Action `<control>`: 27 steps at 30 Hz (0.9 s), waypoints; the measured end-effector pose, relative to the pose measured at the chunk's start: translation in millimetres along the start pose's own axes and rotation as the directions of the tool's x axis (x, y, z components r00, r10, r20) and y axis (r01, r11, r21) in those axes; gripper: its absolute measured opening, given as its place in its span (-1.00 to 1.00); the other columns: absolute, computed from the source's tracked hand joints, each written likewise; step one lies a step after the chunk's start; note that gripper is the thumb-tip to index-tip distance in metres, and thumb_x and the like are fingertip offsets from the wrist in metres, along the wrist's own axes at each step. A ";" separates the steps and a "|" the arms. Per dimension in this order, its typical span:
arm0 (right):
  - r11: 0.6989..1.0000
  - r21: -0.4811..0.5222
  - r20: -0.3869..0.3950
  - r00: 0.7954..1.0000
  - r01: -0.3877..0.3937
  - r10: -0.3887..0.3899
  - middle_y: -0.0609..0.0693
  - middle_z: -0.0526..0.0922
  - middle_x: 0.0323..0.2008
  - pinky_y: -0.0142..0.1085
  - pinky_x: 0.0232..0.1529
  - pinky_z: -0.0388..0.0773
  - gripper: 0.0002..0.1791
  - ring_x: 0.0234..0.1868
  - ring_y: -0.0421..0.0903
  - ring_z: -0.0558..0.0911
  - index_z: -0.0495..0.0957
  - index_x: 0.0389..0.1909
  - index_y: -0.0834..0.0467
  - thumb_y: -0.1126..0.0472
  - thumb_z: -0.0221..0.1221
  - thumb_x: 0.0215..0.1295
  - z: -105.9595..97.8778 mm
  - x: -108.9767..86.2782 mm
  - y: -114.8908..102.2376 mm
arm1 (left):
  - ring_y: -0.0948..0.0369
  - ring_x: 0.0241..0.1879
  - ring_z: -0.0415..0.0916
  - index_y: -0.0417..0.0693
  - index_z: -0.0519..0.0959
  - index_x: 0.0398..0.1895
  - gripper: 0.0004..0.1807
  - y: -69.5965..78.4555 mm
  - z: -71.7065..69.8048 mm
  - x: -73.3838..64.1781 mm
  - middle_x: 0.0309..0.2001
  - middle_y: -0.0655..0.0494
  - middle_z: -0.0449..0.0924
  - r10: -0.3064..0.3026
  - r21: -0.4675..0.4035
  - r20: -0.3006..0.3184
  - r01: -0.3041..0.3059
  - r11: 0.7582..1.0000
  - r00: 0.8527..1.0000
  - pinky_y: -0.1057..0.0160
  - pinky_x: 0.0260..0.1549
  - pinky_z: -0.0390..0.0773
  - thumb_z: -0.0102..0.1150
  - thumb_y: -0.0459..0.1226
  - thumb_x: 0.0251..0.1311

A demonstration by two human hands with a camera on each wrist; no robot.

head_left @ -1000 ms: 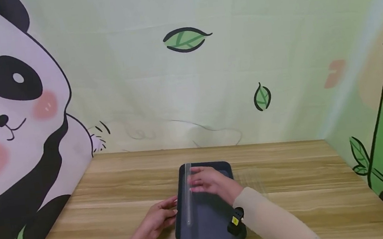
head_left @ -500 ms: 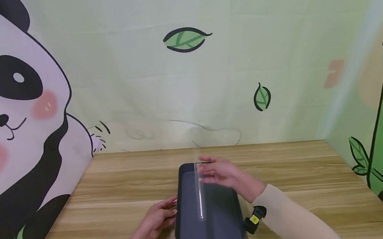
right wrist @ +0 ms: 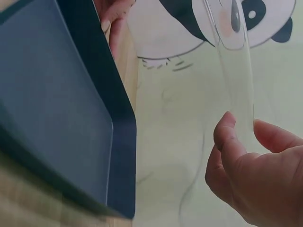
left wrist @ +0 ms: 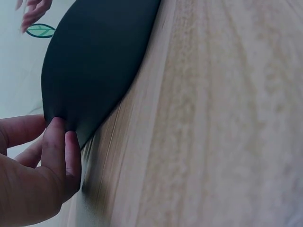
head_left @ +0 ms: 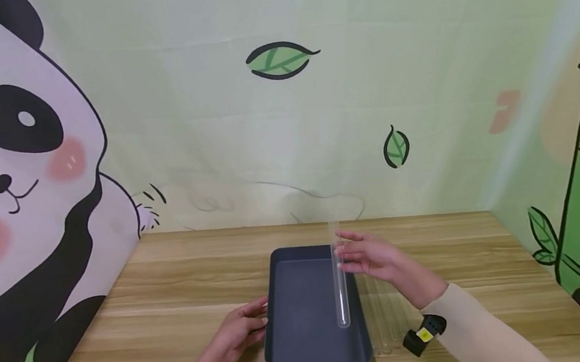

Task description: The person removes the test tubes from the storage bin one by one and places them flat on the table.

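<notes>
My right hand (head_left: pixel 367 256) pinches a clear glass test tube (head_left: pixel 342 300) between thumb and fingers near its upper part. The tube stands nearly upright in the head view, rounded end down, overlapping the right side of a dark blue-grey tray (head_left: pixel 310 361). In the right wrist view the clear tube (right wrist: pixel 236 66) extends up from my fingertips, held apart from the tray. My left hand (head_left: pixel 240 333) rests at the tray's left side. The left wrist view shows its fingertips (left wrist: pixel 57 124) against the outer wall of the tray (left wrist: pixel 99 56).
Several more clear tubes (head_left: pixel 384 325) lie side by side on the wooden table (head_left: pixel 198 275), just right of the tray. A cloth backdrop (head_left: pixel 198 126) with a panda and leaves rises behind the table. A small black camera (head_left: pixel 424 334) sits on my right wrist.
My right hand has lifted the test tube from the tray's left side and carried it rightward to above the tray's right edge. My left hand has stayed at the tray's side.
</notes>
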State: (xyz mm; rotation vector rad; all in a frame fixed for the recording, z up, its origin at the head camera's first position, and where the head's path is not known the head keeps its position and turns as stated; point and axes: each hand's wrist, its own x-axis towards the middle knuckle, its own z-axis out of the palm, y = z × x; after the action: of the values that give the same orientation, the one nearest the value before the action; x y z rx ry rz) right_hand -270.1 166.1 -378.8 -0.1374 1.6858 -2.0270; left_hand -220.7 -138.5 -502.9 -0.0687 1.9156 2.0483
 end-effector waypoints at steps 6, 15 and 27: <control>1.000 0.012 -0.017 1.000 -0.001 0.001 -0.19 0.56 -0.06 -0.43 -0.12 0.68 -0.25 -0.18 -0.34 0.63 -0.13 0.62 0.32 0.39 -0.03 0.53 -25.6 -22.2 -6.1 | 0.37 -0.19 0.60 -0.35 0.26 0.49 -0.34 -0.2 1.1 -0.2 0.43 -0.47 0.28 -0.004 -0.003 -0.001 0.004 1.000 1.000 0.41 -0.19 0.65 0.08 -0.54 0.29; 0.999 0.009 -0.064 0.997 -0.047 0.047 -0.22 0.66 -0.11 -0.38 -0.11 0.72 -0.26 -0.14 -0.32 0.67 -0.06 0.62 0.27 0.34 0.03 0.54 -68.3 -46.8 -13.9 | 0.37 -0.17 0.58 -0.36 0.23 0.50 -0.33 -0.3 0.8 -1.0 0.43 -0.49 0.24 0.005 -0.010 0.015 -0.005 1.000 1.000 0.42 -0.17 0.63 0.06 -0.53 0.30; 0.992 -0.104 -0.106 0.993 -0.065 0.054 -0.29 0.66 -0.15 -0.36 -0.09 0.73 -0.38 -0.13 -0.30 0.64 0.08 0.54 0.27 0.33 0.02 0.55 -116.0 -65.5 -21.7 | 0.38 -0.19 0.59 -0.36 0.23 0.50 -0.33 -1.0 0.3 -1.0 0.41 -0.50 0.25 0.005 -0.015 0.012 -0.005 1.000 1.000 0.42 -0.19 0.64 0.07 -0.53 0.29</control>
State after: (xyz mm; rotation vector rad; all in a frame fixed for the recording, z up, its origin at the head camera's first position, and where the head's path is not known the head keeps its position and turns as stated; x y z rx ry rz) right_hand -264.0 300.7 -369.7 -0.0180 1.8408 -1.9305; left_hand -219.5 -138.3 -503.5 -0.0550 1.8950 2.0622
